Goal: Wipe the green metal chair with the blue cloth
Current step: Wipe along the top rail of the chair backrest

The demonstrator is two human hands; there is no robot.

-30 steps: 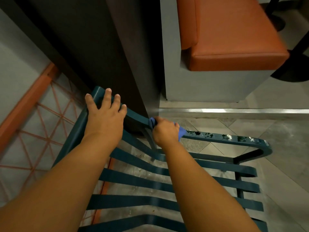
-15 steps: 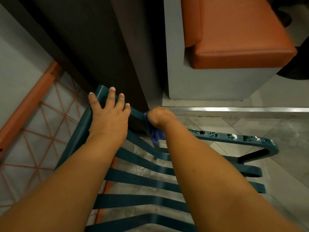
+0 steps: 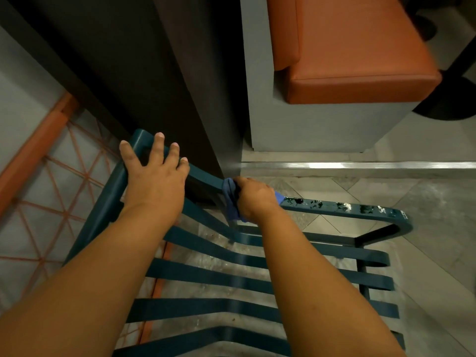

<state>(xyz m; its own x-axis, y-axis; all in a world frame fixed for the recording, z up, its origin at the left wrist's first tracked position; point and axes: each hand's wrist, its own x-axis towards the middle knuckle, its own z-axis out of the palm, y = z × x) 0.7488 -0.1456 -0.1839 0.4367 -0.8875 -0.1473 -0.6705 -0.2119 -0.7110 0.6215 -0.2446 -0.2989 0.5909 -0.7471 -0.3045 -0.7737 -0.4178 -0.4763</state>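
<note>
With my right hand [image 3: 253,198] bunching the cloth [image 3: 230,200] on the chair [image 3: 342,208] rail mid-frame and my left hand [image 3: 154,176] spread flat bracing the corner, I could smear the wet flecks rightward.

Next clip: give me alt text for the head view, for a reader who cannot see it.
Seen from above, the right hand rubs a blue cloth on the top rail of a green metal chair, while the left hand rests spread on the rail. Pale specks dot the rail to the right; an orange bench stands beyond.
</note>
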